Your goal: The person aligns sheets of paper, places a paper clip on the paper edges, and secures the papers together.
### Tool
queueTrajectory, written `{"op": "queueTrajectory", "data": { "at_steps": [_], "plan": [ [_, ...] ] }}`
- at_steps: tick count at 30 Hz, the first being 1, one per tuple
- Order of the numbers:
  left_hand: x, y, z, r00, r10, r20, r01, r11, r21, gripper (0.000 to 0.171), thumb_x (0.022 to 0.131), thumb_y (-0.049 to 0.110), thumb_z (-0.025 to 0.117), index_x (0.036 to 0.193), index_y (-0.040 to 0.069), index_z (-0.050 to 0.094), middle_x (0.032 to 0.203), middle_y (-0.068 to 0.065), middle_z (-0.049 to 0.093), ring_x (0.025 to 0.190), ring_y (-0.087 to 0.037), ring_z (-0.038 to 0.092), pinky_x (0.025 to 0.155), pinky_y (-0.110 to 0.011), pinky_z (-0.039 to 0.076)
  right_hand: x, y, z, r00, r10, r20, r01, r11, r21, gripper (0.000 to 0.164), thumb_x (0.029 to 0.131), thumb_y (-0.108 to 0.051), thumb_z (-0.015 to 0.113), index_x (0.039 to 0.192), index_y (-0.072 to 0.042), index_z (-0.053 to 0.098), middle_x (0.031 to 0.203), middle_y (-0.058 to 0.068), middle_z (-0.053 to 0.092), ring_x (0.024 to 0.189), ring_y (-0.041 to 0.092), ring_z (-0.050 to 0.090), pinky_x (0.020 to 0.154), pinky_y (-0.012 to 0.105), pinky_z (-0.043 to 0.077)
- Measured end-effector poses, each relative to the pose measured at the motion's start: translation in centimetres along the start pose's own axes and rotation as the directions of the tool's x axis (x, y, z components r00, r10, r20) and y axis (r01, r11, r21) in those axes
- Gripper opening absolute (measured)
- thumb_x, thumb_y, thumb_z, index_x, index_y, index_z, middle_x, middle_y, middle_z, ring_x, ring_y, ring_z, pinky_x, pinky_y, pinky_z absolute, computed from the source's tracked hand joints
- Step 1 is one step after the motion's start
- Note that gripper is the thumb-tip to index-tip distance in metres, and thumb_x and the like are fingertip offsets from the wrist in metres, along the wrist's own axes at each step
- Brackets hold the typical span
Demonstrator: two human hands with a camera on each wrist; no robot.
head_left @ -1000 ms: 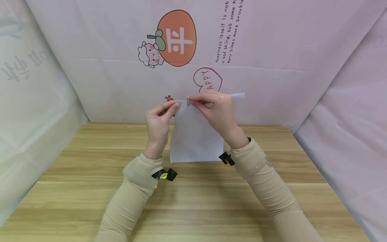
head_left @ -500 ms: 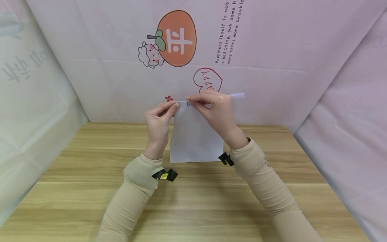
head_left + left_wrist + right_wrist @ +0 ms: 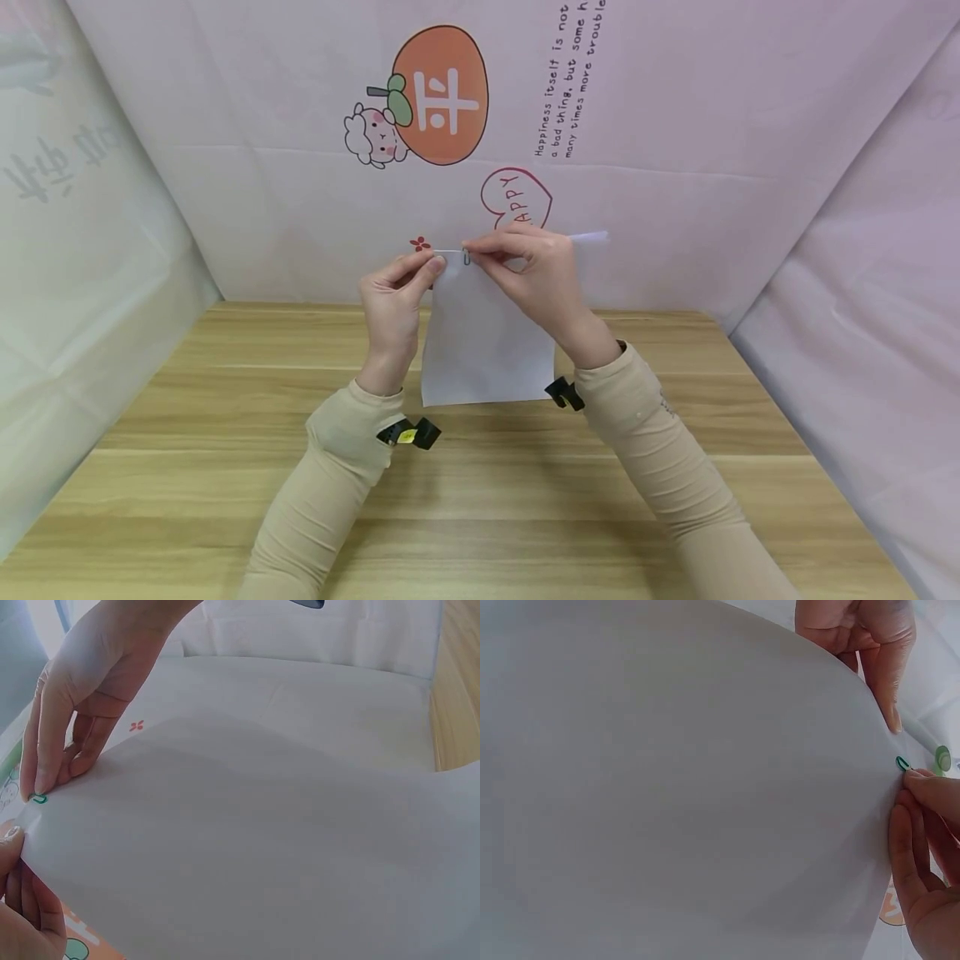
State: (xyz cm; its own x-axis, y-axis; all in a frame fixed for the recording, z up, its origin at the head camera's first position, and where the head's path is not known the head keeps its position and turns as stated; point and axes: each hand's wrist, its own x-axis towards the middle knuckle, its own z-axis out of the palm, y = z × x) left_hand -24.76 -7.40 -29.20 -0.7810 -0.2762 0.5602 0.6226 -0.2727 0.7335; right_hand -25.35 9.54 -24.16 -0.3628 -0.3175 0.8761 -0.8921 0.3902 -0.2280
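Observation:
A white sheet of paper point(image 3: 487, 342) hangs upright between my hands, its top edge held up near the back wall. My left hand point(image 3: 392, 308) pinches the sheet's top left corner between thumb and index finger. At the top edge, a little right of that corner, sits a small green paper clip point(image 3: 467, 257). With thumb and index finger my right hand point(image 3: 543, 279) pinches the clip's upper end. In the right wrist view the loop of the paper clip point(image 3: 903, 763) lies against the paper, partly covered by the right fingertips.
A wooden table point(image 3: 480, 517) spreads below the hands. Behind stands a white printed cloth wall point(image 3: 675, 125), with white cloth sides left and right. Black wrist mounts point(image 3: 423, 433) sit on both beige sleeves.
Both hands keep almost the same place. The paper clip shifts only very slightly at the sheet's top edge.

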Motion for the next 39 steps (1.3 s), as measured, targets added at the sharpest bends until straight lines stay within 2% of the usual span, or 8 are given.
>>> {"op": "queueTrajectory", "data": {
  "at_steps": [7,12,19,23,27,32,35,39],
  "plan": [
    [-0.1,0.03,0.09,1.0,-0.004,0.004,0.004,1.0,0.006,0.028,0.077,0.004,0.076,0.096,-0.015,0.067,0.079,0.005,0.07,0.069,-0.009,0.062,0.065,-0.018,0.051,0.01,0.0,-0.36,1.0,0.002,0.014,-0.002,1.0,-0.007,0.013,0.079,-0.006,0.075,0.091,-0.009,0.077,0.084,0.004,0.073,0.075,0.011,0.068,0.071,0.019,0.053],
    [-0.07,-0.04,0.19,1.0,0.0,-0.003,0.0,1.0,-0.023,0.011,0.078,-0.003,0.073,0.088,-0.001,0.075,0.079,0.004,0.071,0.069,-0.008,0.062,0.065,-0.018,0.05,0.02,-0.07,-0.53,0.999,0.011,0.037,-0.01,1.0,-0.026,0.014,0.079,-0.006,0.075,0.092,-0.009,0.077,0.085,0.004,0.073,0.076,0.01,0.068,0.072,0.018,0.053],
    [0.0,-0.09,0.4,1.0,0.014,-0.024,-0.015,0.999,-0.041,0.019,0.078,-0.003,0.073,0.079,0.015,0.077,0.075,0.004,0.07,0.064,-0.007,0.058,0.062,-0.017,0.048,0.07,-0.08,-0.49,0.998,0.042,0.039,-0.042,0.999,-0.009,0.016,0.078,-0.005,0.076,0.093,-0.01,0.077,0.085,0.002,0.073,0.078,0.011,0.066,0.071,0.019,0.052],
    [-0.01,-0.01,0.48,0.999,0.01,-0.035,-0.012,0.999,-0.045,0.017,0.078,-0.004,0.073,0.08,0.013,0.076,0.075,0.004,0.07,0.063,-0.007,0.058,0.061,-0.017,0.048,0.13,-0.13,-0.55,0.999,0.033,0.043,-0.032,0.999,-0.012,0.016,0.077,-0.006,0.077,0.093,-0.011,0.077,0.086,0.002,0.073,0.079,0.011,0.066,0.071,0.018,0.052],
    [-0.02,-0.01,0.47,0.999,0.002,-0.039,-0.003,0.999,-0.044,0.009,0.077,-0.004,0.073,0.085,0.0,0.075,0.076,0.003,0.07,0.064,-0.008,0.058,0.062,-0.018,0.049,0.14,-0.14,-0.61,0.998,0.026,0.05,-0.025,0.999,-0.028,0.016,0.077,-0.007,0.077,0.092,-0.011,0.077,0.086,0.003,0.073,0.079,0.011,0.067,0.072,0.018,0.052],
    [-0.06,-0.03,0.44,0.999,0.0,-0.035,-0.001,1.0,-0.028,0.02,0.077,-0.002,0.074,0.091,-0.015,0.069,0.076,0.004,0.07,0.064,-0.008,0.058,0.062,-0.018,0.049,0.18,-0.16,-0.62,0.998,0.023,0.051,-0.021,0.999,-0.041,0.015,0.077,-0.007,0.077,0.092,-0.01,0.077,0.085,0.003,0.073,0.079,0.011,0.067,0.072,0.019,0.052],
    [-0.09,-0.03,0.42,0.999,0.002,-0.032,-0.003,1.0,-0.028,0.017,0.078,-0.001,0.074,0.09,-0.012,0.07,0.077,0.004,0.07,0.064,-0.008,0.058,0.063,-0.018,0.049,0.21,-0.22,-0.57,0.998,0.024,0.054,-0.021,0.999,-0.05,0.015,0.077,-0.007,0.077,0.091,-0.011,0.077,0.085,0.002,0.072,0.079,0.01,0.066,0.071,0.019,0.052],
    [-0.12,-0.05,0.41,0.999,-0.001,-0.039,-0.001,0.999,-0.049,0.011,0.078,-0.003,0.073,0.082,0.006,0.076,0.076,0.004,0.07,0.064,-0.008,0.058,0.062,-0.017,0.049,0.2,-0.28,-0.47,0.998,0.018,0.057,-0.015,0.999,-0.052,0.014,0.077,-0.006,0.077,0.091,-0.01,0.077,0.085,0.002,0.072,0.079,0.011,0.067,0.072,0.019,0.052]
  ]
}}
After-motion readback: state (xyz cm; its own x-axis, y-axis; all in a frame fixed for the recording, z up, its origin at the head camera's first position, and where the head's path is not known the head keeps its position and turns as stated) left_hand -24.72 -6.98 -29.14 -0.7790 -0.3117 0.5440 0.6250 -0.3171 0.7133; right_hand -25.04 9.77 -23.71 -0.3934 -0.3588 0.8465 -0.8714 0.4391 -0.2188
